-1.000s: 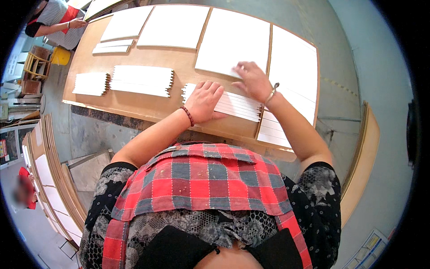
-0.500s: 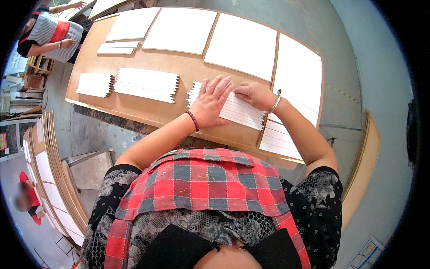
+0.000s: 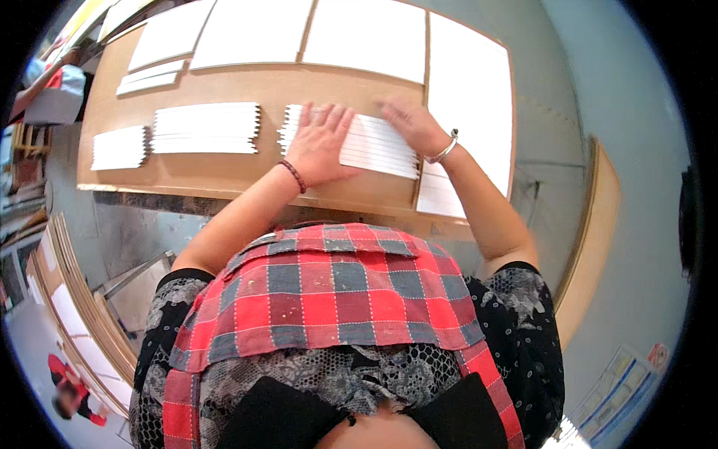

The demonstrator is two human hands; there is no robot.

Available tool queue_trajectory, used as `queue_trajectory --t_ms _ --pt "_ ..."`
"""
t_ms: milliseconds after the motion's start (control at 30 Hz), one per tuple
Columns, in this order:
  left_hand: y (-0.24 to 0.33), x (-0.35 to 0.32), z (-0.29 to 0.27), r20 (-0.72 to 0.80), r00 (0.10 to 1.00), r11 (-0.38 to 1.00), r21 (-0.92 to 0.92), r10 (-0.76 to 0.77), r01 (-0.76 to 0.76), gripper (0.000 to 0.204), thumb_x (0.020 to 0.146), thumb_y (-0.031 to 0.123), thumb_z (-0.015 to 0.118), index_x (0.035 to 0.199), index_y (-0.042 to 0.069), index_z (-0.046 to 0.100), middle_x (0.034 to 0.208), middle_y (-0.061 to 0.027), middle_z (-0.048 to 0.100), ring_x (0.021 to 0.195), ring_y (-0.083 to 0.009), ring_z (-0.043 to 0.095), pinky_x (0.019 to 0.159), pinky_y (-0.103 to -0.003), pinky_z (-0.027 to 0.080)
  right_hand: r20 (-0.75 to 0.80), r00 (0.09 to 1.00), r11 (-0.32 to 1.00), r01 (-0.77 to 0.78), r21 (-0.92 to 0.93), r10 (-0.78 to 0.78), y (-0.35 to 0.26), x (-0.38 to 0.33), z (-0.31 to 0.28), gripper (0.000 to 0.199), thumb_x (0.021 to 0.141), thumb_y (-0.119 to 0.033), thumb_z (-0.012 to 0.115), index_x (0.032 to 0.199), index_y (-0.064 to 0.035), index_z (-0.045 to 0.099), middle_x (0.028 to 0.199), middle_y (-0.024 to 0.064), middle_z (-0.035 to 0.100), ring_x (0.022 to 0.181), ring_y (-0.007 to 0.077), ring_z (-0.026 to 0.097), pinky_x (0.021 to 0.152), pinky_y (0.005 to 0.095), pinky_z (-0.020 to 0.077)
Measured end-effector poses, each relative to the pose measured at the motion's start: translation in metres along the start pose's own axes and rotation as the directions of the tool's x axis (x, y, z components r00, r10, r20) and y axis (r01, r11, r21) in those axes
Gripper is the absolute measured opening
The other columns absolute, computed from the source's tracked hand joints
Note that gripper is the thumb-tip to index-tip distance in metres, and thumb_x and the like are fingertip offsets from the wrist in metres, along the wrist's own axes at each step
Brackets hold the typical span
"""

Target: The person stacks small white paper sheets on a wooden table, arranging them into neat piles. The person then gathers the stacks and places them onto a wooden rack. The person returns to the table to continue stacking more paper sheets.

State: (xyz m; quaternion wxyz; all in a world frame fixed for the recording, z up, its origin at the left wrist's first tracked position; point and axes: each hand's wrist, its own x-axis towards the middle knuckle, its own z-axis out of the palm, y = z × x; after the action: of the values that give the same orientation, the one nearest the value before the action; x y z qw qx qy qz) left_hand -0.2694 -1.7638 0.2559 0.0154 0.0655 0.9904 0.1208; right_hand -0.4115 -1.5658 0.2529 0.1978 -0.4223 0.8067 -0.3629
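Note:
On the tan tabletop in front of me lies a row of narrow white strips [image 3: 378, 148], set side by side, with notched ends. My left hand [image 3: 323, 146] rests flat across its left part, fingers spread and thumb out to the right. At the far right edge of the same row is my right hand [image 3: 415, 129], palm down. Motion smears its fingertips, so I cannot make out whether they hold anything. Two more notched rows lie to the left: a longer white row [image 3: 206, 127] and a shorter white row [image 3: 120, 148].
Large white boards [image 3: 366, 37] line the table's far side, and a tall white board [image 3: 467, 105] its right end. Two thin white strips [image 3: 149, 78] lie far left. Stacked panels [image 3: 82, 299] stand at left, a leaning panel [image 3: 591, 239] at right. Another person [image 3: 56, 86] is far left.
The view has shifted, so the table sits higher and further left in it. My right hand's fingers have moved to the far edge of the strips. My left hand stays flat on them.

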Motion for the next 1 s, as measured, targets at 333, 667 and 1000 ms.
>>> queue_trajectory --t_ms 333,667,1000 --pt "-0.006 -0.013 -0.013 0.026 1.0 0.999 0.045 0.012 -0.013 0.11 0.067 0.066 0.073 0.147 0.003 0.031 0.146 -0.0175 0.039 0.139 -0.0345 0.031 0.117 -0.058 0.011 -0.475 0.831 0.952 -0.201 0.23 0.29 -0.027 -0.056 0.078 0.071 0.102 -0.043 0.042 0.147 0.0097 0.026 0.153 0.0299 0.027 0.145 0.0378 0.025 0.119 0.0405 0.0198" --pt "-0.011 -0.005 -0.007 -0.001 0.991 0.982 0.135 -0.132 0.131 0.106 0.067 0.06 0.077 0.146 0.003 0.034 0.147 -0.0177 0.038 0.14 -0.0354 0.03 0.118 -0.056 0.014 -0.268 0.959 0.972 -0.142 -0.186 0.089 0.009 -0.197 -0.029 0.058 0.083 -0.033 0.074 0.128 -0.0026 0.055 0.127 0.0175 0.056 0.12 0.0317 0.052 0.104 0.0396 0.042" --pt "0.177 -0.006 0.043 -0.262 0.923 0.907 -0.24 0.283 -0.346 0.056 0.077 0.038 0.076 0.114 0.0 0.057 0.11 -0.0153 0.06 0.105 -0.0338 0.057 0.092 -0.045 0.047 0.04 0.953 0.831 0.282 -0.48 -0.3 0.063 -0.236 -0.055 0.031 0.085 -0.022 0.068 0.108 -0.0047 0.061 0.106 0.013 0.062 0.099 0.0312 0.059 0.086 0.0409 0.0495"
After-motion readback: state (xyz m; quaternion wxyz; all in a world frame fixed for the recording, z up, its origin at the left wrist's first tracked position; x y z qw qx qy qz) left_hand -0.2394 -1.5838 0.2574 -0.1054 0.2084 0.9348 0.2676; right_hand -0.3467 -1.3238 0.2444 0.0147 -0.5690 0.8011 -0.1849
